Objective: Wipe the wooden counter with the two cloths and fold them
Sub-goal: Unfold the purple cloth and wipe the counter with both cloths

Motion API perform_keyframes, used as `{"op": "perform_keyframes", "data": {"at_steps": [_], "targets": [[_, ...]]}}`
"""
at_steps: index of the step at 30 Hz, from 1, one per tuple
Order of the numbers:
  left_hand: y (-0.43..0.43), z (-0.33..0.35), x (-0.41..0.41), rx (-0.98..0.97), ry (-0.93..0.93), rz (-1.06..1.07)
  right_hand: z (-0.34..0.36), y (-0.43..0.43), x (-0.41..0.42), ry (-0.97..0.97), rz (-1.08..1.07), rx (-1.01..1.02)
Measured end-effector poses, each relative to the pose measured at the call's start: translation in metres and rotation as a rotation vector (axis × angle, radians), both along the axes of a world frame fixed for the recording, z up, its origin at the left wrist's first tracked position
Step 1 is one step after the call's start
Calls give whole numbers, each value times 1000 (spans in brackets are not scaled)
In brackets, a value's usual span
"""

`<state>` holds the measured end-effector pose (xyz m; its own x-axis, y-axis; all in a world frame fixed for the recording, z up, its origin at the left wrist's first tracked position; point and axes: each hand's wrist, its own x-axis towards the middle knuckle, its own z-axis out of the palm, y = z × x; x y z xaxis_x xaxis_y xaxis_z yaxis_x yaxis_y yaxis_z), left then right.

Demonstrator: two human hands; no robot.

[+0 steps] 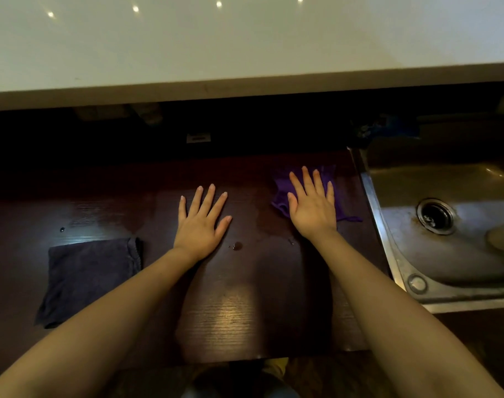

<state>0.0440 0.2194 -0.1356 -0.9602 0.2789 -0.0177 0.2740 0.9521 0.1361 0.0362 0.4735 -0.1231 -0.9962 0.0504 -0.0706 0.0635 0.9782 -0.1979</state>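
Dark wood grain runs across the surface (239, 311); nearest, a folded grey cloth (87, 280) lies flat, well to the outer side of the left hand (200, 225), whose spread fingers (207, 196) press bare wood and hold nothing. Farther off, the right hand (312, 211) lies flat, fingers splayed, atop the crumpled purple cloth (279, 196), which bunches beyond and inward of them. A steel sink (446, 254) sits just right; a pale ledge (245, 53) overhangs behind.

We see a dim, soft view: ceiling spots glare on the pale glossy upper shelf (245, 47), sheen streaks the dark wooden counter (233, 311), shadow fills the recess, and edges bow.
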Motion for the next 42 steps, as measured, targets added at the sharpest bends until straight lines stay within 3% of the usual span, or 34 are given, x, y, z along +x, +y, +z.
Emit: {"op": "perform_keyframes", "data": {"at_steps": [13, 28, 36, 42], "targets": [[-1, -3, -2, 1, -11, 1, 2, 54, 80, 25, -98, 13], [0, 2, -1, 24, -43, -14, 2, 4, 175, -62, -221, 90], [0, 2, -1, 25, -56, -19, 0, -80, 184, -58, -135, 79], [0, 3, -1, 31, -52, -23, 0, -72, 165, -61, -7, 53]]}}
